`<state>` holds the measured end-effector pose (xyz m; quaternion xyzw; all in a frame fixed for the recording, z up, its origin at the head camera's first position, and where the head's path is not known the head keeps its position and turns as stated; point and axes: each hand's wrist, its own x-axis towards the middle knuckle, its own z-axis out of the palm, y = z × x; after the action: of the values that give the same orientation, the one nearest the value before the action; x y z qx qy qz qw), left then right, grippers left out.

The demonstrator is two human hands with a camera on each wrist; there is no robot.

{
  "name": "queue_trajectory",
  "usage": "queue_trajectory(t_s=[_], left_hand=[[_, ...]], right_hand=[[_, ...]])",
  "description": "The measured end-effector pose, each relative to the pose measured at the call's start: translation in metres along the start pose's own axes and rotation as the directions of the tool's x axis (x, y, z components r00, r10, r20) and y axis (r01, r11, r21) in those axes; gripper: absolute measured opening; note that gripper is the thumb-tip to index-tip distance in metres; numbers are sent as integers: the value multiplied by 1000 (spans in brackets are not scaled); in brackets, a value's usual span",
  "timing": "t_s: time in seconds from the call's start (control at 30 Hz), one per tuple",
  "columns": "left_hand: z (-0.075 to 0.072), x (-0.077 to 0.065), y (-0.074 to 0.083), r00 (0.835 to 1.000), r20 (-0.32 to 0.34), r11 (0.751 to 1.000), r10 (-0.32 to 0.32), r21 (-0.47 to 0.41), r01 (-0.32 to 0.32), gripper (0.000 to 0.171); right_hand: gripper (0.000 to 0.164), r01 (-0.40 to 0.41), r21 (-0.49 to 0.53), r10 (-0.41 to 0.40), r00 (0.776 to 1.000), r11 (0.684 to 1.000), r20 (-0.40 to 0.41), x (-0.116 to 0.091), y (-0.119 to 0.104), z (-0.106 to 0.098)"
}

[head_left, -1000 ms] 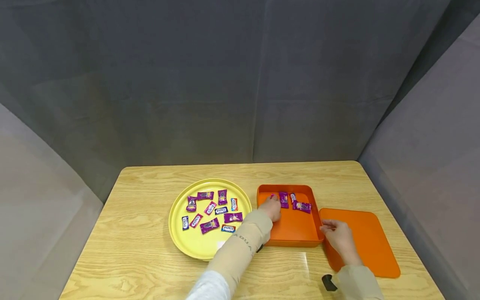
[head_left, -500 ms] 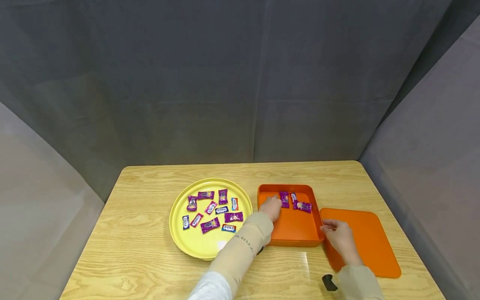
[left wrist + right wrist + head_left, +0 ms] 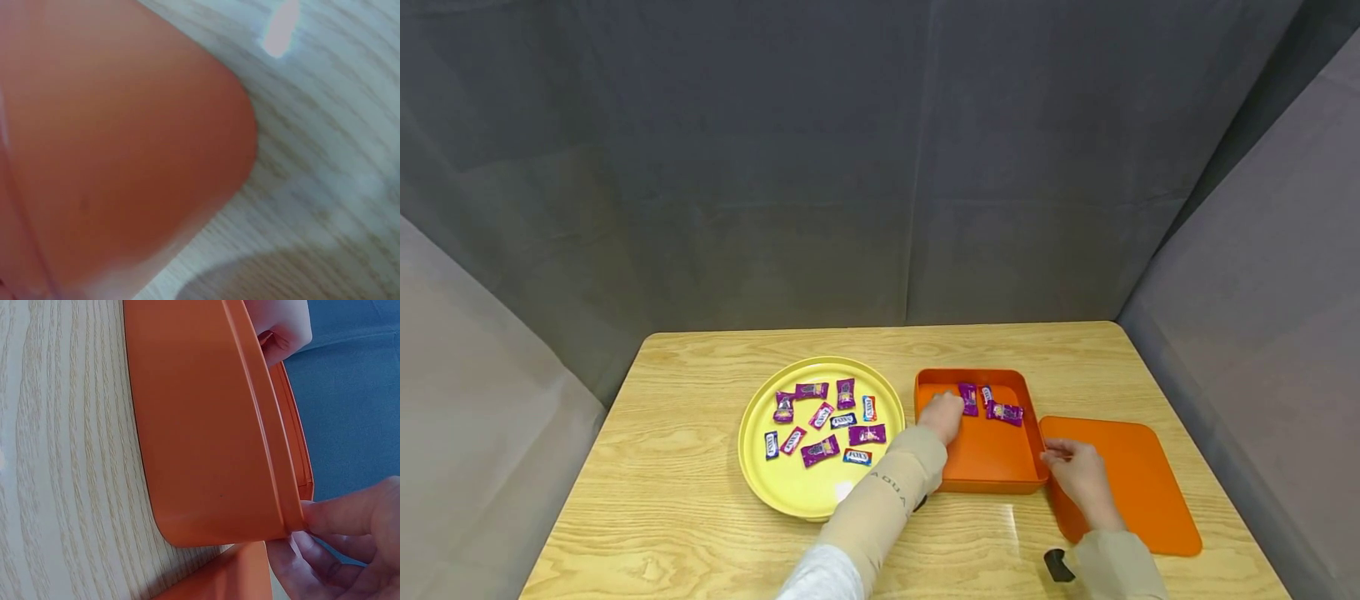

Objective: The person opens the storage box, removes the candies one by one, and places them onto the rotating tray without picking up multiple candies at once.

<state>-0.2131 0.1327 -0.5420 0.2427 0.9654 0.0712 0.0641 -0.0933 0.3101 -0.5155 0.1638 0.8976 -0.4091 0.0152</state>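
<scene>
In the head view my left hand (image 3: 942, 417) reaches down into the left part of the orange box (image 3: 992, 486), knuckles up. Its fingertips are hidden beneath it, and I cannot tell whether they hold anything. From the right wrist view, the same hand (image 3: 281, 328) appears curled behind the box's wall. My right hand (image 3: 350, 544) pinches the rim at a corner, thumb on one side and fingers on the other. Beside the left hand lies a purple-wrapped candy (image 3: 969, 399); a second purple one (image 3: 1004, 412) and a small dark-and-white candy (image 3: 987, 396) lie farther right.
A round yellow tray (image 3: 820, 497) left of the box bears several purple-wrapped candies and small coloured ones. The flat orange lid (image 3: 1138, 475) lies right of the box, under the right hand. Dark cloth (image 3: 880, 167) hangs behind the wooden table (image 3: 647, 467).
A bit of pink wrapper showed at my left fingertips one second ago; it is now covered by the hand, which has shifted slightly. My right hand has stayed at the box corner.
</scene>
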Motion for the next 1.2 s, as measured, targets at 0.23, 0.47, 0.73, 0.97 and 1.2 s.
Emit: queue_trajectory(t_s=[0.23,0.47,0.73,0.97,1.2], left_hand=[[0,1,0,998,-52,999,-33,-31,31,15],[-1,0,-2,985,-157,997,-74,-17,72,16],[-8,0,-3,976,-202,997,-79,-31,74,18],[-21,2,-9,969,-248,999,-6,-45,-6,20],[-40,-6,-16,969,-246,998,39,-34,-49,20]], right_hand=[[29,-1,-6,1,1000,1000,-4,0,0,0],[28,10,-13,-10,1000,1000,-10,-1,0,1],[30,0,-2,0,1000,1000,6,-1,0,0],[30,-6,3,6,1000,1000,5,-1,-1,-1],[29,-33,-7,33,999,999,5,-1,-1,1]])
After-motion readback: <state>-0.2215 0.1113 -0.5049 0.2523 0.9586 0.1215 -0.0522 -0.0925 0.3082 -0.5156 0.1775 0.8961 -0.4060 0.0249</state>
